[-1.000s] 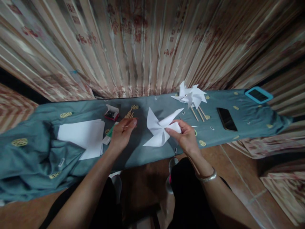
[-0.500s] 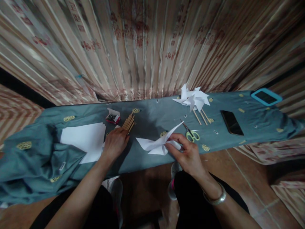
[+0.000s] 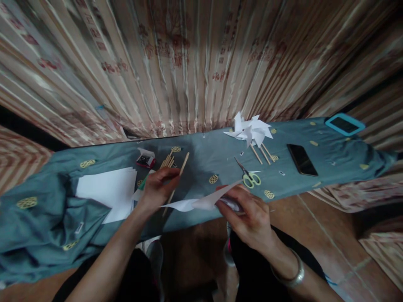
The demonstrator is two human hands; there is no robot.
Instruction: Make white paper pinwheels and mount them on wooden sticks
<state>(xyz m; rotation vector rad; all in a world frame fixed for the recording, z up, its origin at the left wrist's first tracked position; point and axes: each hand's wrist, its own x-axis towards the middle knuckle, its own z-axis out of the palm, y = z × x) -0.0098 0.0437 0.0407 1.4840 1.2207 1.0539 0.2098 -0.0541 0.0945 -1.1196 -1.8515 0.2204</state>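
Note:
My left hand (image 3: 160, 187) is closed on one thin wooden stick (image 3: 185, 162), held slanting above the cloth. Beneath and behind that hand lies a bundle of similar sticks (image 3: 167, 161). Between thumb and fingers, my right hand (image 3: 247, 209) pinches a white paper pinwheel head (image 3: 204, 201), seen nearly edge-on with its blades pointing left and up. A small open red box (image 3: 145, 160) with dark bits inside stands left of the bundle. White paper sheets (image 3: 108, 191) are stacked at the left, and a green item partly hidden by my left hand lies near them.
Finished paper pinwheels on sticks (image 3: 252, 131) lie at the back. Scissors with pale green handles (image 3: 250, 178) rest near my right hand. Farther right are a black phone (image 3: 302, 159) and a blue-framed device (image 3: 345, 124). Grey-green cloth (image 3: 195, 147) covers the narrow table before a curtain (image 3: 189, 63).
My left hand has lifted one stick from the bundle and moved slightly right. My right hand has brought the pinwheel head lower and nearer, tilting it edge-on.

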